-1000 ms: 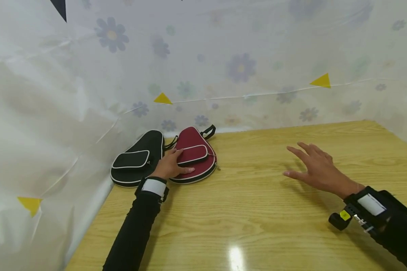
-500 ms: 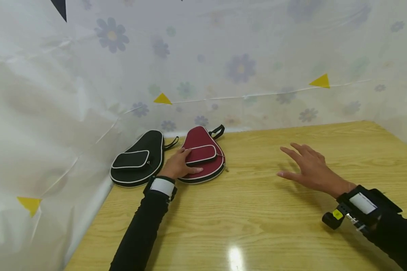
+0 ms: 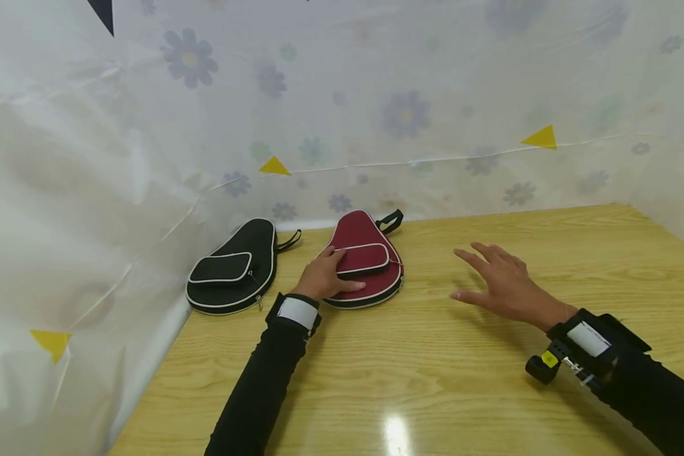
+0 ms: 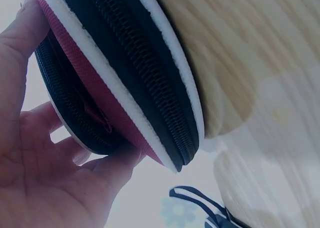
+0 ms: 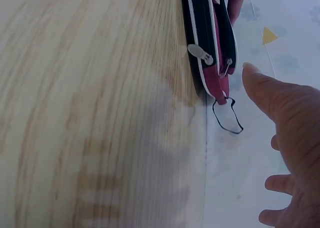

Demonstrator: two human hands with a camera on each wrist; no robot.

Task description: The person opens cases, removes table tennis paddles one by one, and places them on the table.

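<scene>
A red table tennis bat case (image 3: pixel 379 284) with white piping lies on the table, its front pocket upward. My left hand (image 3: pixel 320 277) rests on its left side, thumb on the front below the pocket and forefinger extended at the pocket's upper left. In the left wrist view, thumb and fingers are spread over the case's (image 4: pixel 107 83) zipped edge. To the right, my right hand (image 3: pixel 504 280) hovers with fingers spread, holding nothing. From the right wrist view, the case's (image 5: pixel 216 83) zip pull and cord loop show beyond the right thumb.
A matching black bat case (image 3: pixel 256 237) lies to the left, near the plastic side sheet (image 3: pixel 120 253). Behind the wooden table (image 3: pixel 365 373) hangs a flowered sheet (image 3: pixel 342 95) with yellow triangles.
My left hand has slid the red case to the right along the table, widening the gap from the black case. My right hand has moved somewhat left.
</scene>
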